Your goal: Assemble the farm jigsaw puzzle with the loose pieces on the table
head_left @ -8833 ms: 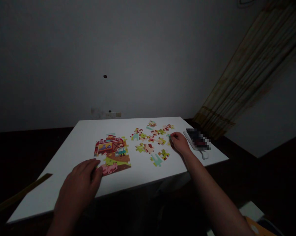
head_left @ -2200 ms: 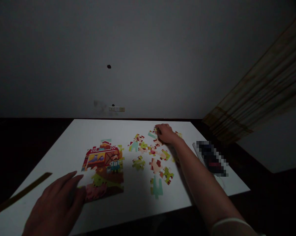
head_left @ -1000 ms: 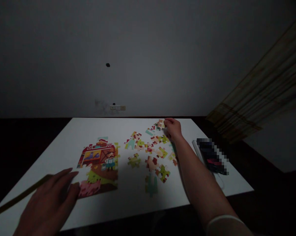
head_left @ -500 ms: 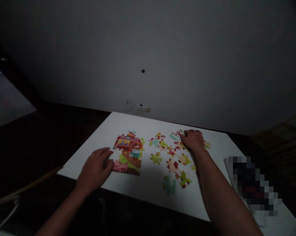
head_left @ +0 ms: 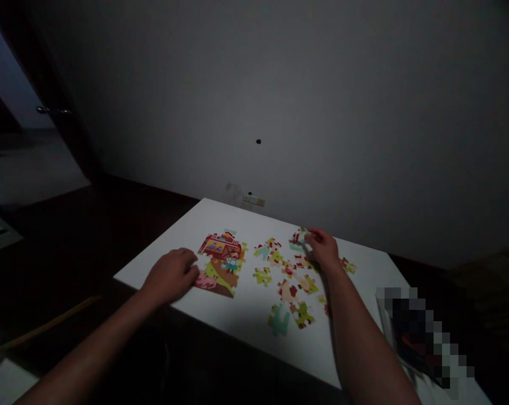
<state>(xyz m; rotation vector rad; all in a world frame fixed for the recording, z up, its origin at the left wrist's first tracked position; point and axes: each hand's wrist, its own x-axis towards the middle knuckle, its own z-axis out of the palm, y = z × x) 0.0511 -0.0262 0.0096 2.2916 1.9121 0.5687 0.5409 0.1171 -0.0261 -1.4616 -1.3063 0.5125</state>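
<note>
**Dim room, white tabletop (head_left: 246, 343): a nudge could undo the jigsaw**

Left hand (head_left: 170, 275), open and flat, touches the part-built farm jigsaw (head_left: 220, 264), where pressure could shift its joins. Right hand (head_left: 324, 248) narrowly pinches a loose piece (head_left: 300, 236) above scattered pieces (head_left: 288, 289); a slip could knock them.

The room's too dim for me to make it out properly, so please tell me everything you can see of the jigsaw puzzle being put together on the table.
The jigsaw puzzle lies flat on the white table, left of the loose pieces. Its pieces, apparently printed card, show a red barn, a figure in overalls, pink pigs, and green and brown ground. It is unfinished: a gap on its left side shows the table, and its edges are uneven. The left hand's fingers touch it at that gap.
</note>
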